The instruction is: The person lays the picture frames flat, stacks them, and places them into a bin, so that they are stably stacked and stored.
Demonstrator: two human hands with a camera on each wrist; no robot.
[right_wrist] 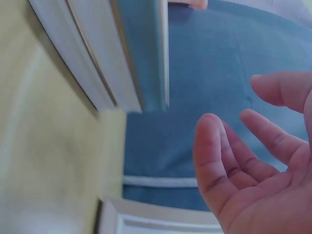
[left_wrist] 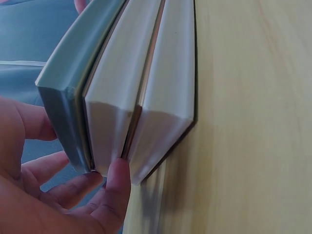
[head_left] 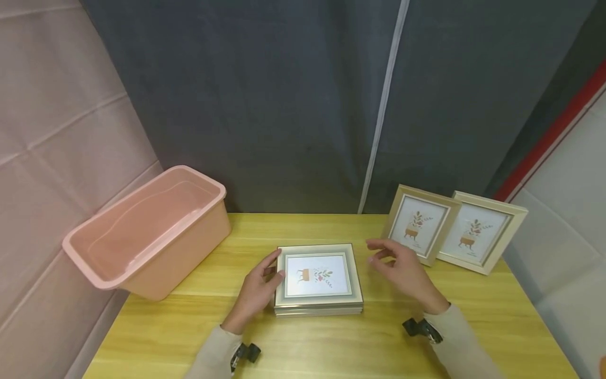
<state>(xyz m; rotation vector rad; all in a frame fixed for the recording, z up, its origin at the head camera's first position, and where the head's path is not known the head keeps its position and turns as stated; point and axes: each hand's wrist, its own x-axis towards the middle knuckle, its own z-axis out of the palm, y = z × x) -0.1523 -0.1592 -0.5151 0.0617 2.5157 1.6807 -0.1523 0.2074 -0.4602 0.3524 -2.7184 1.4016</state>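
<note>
A stack of three picture frames lies flat on the table; the top picture frame (head_left: 318, 276) has a greenish-silver border and a plant print turned sideways. At the stack's left side is my left hand (head_left: 258, 287), its thumb by the top frame's border and its fingers against the side edges. In the left wrist view, one fingertip touches the seam between the two lower white frames (left_wrist: 114, 87). My right hand (head_left: 402, 266) hovers to the right of the stack, apart from it, with fingers loosely bent and nothing held, as the right wrist view also shows.
Two upright picture frames, a tan one (head_left: 421, 223) overlapping a cream one (head_left: 480, 231), lean at the back right. A pink plastic bin (head_left: 189, 247) stands at the left. A dark curtain (head_left: 265, 105) hangs behind the wooden table (head_left: 322, 347).
</note>
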